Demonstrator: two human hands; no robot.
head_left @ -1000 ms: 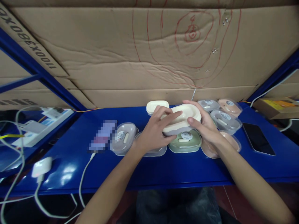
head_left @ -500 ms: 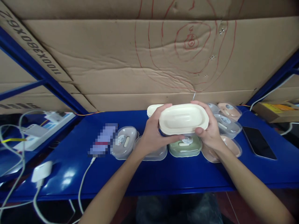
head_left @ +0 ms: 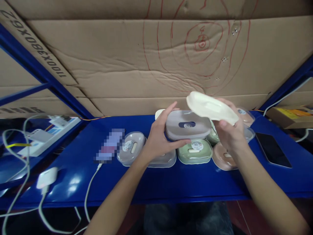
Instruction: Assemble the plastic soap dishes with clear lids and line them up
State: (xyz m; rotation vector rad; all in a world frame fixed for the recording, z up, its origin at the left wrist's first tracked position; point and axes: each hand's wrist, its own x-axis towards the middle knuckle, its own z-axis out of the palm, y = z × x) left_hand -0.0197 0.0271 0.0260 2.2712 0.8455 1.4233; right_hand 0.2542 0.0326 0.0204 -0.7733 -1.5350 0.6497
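Note:
My left hand [head_left: 157,138] grips the left end of a grey oval soap dish [head_left: 188,133], thumb along the near side and fingers behind. A dark slot with a round sticker shows in the dish's middle. Above and to its right, my right hand [head_left: 232,135] holds a cream oval tray [head_left: 207,107] by its right end, tilted and apart from the grey dish. Beneath them on the blue table [head_left: 186,182] sits a green soap dish [head_left: 195,156] under a clear cover. A peach soap dish [head_left: 223,160] lies below my right hand, partly hidden.
Two grey covered dishes, one at the left [head_left: 130,151], stand near my left forearm. A phone [head_left: 273,150] lies at right; a blurred-out device [head_left: 109,147] is plugged in at left. White cables and a power strip [head_left: 53,140] occupy the left side. Cardboard [head_left: 110,58] closes the back.
The cream tray has come away from the grey dish. My right hand has lifted it up and right, tilting it, while my left hand keeps the grey dish in nearly the same place.

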